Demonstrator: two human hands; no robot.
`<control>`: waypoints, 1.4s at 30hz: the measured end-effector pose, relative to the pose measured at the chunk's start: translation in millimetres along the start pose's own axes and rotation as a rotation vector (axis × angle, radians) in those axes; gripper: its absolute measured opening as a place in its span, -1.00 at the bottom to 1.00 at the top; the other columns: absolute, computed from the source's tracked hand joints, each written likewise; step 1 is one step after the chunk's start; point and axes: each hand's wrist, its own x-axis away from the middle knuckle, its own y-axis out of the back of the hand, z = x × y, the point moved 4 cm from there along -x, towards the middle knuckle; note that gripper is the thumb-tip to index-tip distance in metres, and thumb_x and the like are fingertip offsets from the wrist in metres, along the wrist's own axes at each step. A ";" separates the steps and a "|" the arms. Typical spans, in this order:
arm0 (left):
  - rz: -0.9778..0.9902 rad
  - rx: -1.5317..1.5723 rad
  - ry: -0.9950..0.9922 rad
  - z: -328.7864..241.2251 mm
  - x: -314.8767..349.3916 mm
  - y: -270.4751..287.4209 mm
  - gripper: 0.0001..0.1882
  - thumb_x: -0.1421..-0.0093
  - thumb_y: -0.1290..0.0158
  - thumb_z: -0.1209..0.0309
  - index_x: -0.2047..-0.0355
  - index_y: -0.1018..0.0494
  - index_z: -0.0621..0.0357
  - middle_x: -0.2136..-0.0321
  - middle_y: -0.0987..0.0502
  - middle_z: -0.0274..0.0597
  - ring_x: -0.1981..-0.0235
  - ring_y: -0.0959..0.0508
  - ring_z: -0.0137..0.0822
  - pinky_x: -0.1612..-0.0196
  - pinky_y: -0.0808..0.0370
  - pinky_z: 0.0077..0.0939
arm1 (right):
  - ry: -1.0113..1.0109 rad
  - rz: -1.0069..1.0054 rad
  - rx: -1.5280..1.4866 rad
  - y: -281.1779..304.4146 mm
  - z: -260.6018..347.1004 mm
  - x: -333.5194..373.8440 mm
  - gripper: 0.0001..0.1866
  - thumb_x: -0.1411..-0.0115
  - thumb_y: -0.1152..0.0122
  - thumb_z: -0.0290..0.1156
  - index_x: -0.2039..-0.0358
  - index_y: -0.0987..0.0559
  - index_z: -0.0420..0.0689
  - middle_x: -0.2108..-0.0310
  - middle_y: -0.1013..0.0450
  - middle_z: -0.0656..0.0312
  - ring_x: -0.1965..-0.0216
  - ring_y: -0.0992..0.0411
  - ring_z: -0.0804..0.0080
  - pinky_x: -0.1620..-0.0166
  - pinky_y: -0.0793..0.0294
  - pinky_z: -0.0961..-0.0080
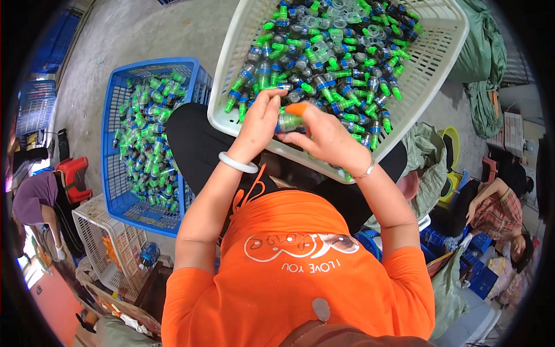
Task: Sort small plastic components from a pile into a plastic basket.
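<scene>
A small green-and-clear bottle-like piece [288,122], blurred by motion, is held between my hands over the near rim of the white basket [224,87]. My right hand [335,139] closes its thumb and fingers on it from the right. An orange cover [296,109] sits on one finger of that hand. My left hand [261,122] has its fingers bent against the left side of the same piece; their tips are partly hidden. Many similar small bottles with green tops and blue bands [324,87] fill the white basket, with clear rings [341,17] among them at the far side.
To the left, a blue crate [110,179] holds more such bottles [151,144]. A whitish crate [95,243] stands lower left. Green sacks [480,46] lie at the right. Other people sit at the far left [37,199] and right [500,211].
</scene>
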 end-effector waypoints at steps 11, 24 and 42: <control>-0.133 -0.351 -0.232 -30.2 42.1 9.3 -0.70 -0.35 0.17 0.40 -0.07 -0.34 0.11 0.56 -0.52 -0.11 0.60 -0.55 -0.09 0.50 -0.43 -0.26 | -0.829 0.434 -0.591 -39.2 -28.5 24.3 -0.49 -0.16 -0.21 -0.06 0.10 -0.43 -0.24 0.56 -0.44 0.17 0.56 -0.43 0.23 0.48 -0.38 0.42; -0.791 -1.160 -0.255 -5.7 56.8 193.1 -0.60 -0.22 -0.05 0.36 -0.02 -0.38 0.29 0.07 -0.47 -0.01 0.04 -0.43 -0.08 -0.05 -0.32 -0.21 | 0.043 -0.011 0.770 -68.1 -46.4 109.7 -0.60 -0.04 -0.21 -0.35 0.06 -0.44 -0.04 0.07 -0.37 0.19 -0.06 -0.31 0.21 -0.15 -0.12 0.05; 0.267 -1.136 -0.586 48.4 53.2 -10.2 -0.66 0.25 -0.25 0.40 0.35 -0.54 -0.13 0.05 -0.43 -0.17 -0.08 -0.35 -0.10 -0.07 -0.24 -0.06 | 0.146 -0.185 0.735 -73.6 -45.1 114.4 -0.68 0.02 -0.22 -0.43 0.18 -0.55 0.00 0.19 -0.43 0.26 0.01 -0.37 0.29 -0.16 -0.14 -0.01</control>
